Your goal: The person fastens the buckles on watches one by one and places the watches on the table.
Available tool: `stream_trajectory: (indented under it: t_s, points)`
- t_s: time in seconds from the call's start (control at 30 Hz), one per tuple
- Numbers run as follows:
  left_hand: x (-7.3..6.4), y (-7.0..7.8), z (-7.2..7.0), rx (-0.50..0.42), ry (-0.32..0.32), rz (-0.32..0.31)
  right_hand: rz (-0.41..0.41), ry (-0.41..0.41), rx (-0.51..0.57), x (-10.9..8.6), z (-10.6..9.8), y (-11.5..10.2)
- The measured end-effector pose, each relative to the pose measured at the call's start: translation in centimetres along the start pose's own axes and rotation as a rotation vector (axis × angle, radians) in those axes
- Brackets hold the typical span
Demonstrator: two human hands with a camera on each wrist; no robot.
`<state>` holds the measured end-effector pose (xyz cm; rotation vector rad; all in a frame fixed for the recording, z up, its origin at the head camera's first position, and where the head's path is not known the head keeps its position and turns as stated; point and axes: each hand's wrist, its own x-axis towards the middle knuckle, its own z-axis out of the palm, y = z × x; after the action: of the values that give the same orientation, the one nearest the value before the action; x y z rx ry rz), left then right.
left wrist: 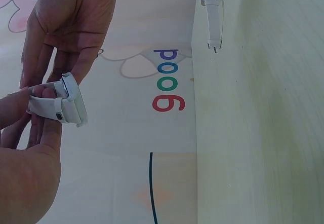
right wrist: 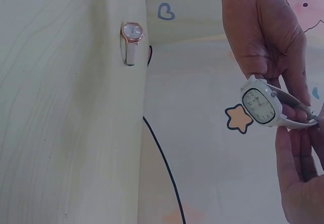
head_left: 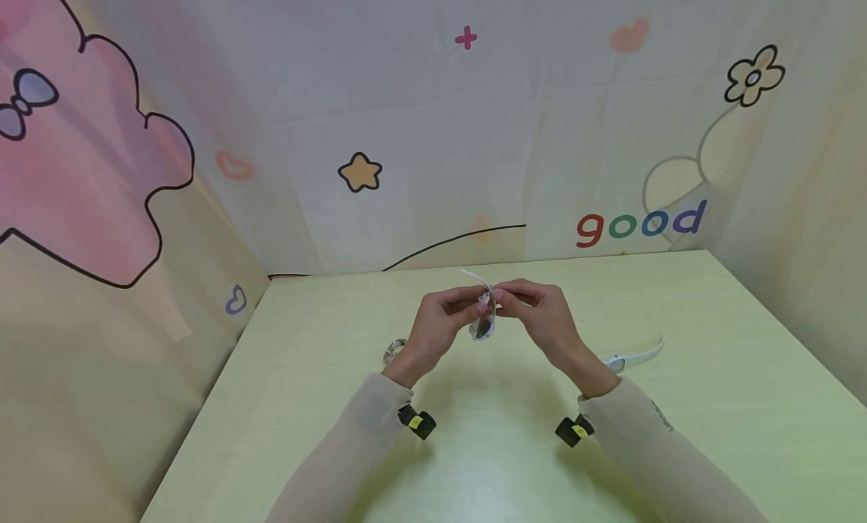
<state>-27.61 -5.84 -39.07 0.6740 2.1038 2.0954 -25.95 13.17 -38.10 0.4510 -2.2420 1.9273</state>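
Above the middle of the table, both hands hold a white wristwatch (head_left: 482, 327) between them. My left hand (head_left: 436, 329) pinches one side of its strap. From the other side, my right hand (head_left: 547, 321) pinches the strap with thumb and fingers. In the right wrist view the watch's rounded-square white dial (right wrist: 260, 105) with a dark rim faces the camera, and the strap curves back into a loop towards the fingers. The left wrist view shows the white case (left wrist: 74, 102) edge-on; fingers partly hide the strap ends there.
A second white watch (head_left: 633, 357) lies on the pale table (head_left: 494, 463) beyond the right wrist. Behind the left wrist lies a watch with a rose-gold case (right wrist: 133, 32), partly hidden in the head view. A printed cloth (head_left: 420, 117) hangs behind the table.
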Motion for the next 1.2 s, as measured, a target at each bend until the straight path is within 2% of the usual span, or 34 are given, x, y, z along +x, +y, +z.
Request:
stream_trajectory:
  t_s: [0.13,0.43,0.83,1.07,1.2]
  points:
    - [-0.08,0.13,0.06,0.004,0.000,-0.010,0.006,0.002,0.034,-0.04,-0.01,0.03]
    - [-0.15,0.35,0.29,0.000,0.047,-0.040,-0.033,-0.021,0.088,-0.11,-0.01,0.10]
    - [-0.11,0.13,0.34,0.036,0.042,-0.054,-0.005,0.018,0.036,0.04,-0.07,-0.05]
    - [-0.08,-0.02,0.35,0.035,0.045,-0.060,-0.002,0.099,-0.117,0.10,-0.05,-0.27]
    - [-0.18,-0.01,0.34,0.050,0.042,-0.059,-0.016,0.107,-0.114,0.04,-0.02,-0.40]
